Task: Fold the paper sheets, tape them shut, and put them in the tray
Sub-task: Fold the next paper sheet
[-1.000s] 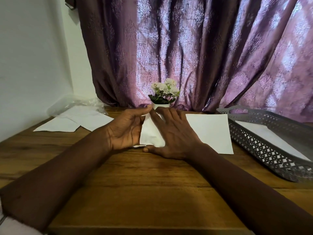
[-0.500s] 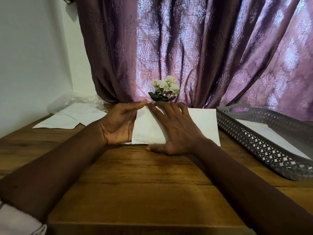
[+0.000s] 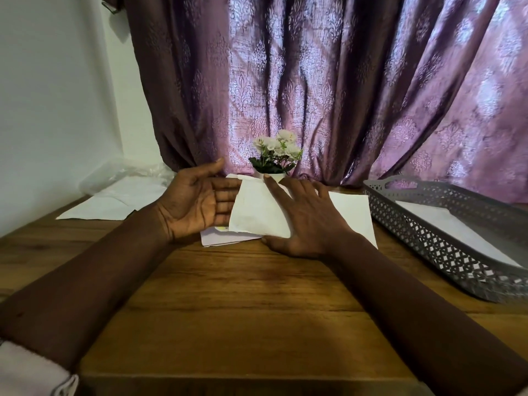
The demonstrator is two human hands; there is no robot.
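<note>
A white paper sheet lies on the wooden table, its left flap folded over towards the middle. My right hand presses flat on the sheet with spread fingers, the thumb at its near edge. My left hand lies palm up beside it, its straight fingers tucked under the raised flap. The sheet's right part lies flat on the table. At the right stands a grey perforated tray holding a folded white sheet.
More white sheets and a clear plastic wrapper lie at the back left by the wall. A small pot of white flowers stands just behind the sheet, in front of a purple curtain.
The left flap has been brought further over to the right. My left hand has opened palm up beneath it, while my right hand stayed pressing on the sheet.
</note>
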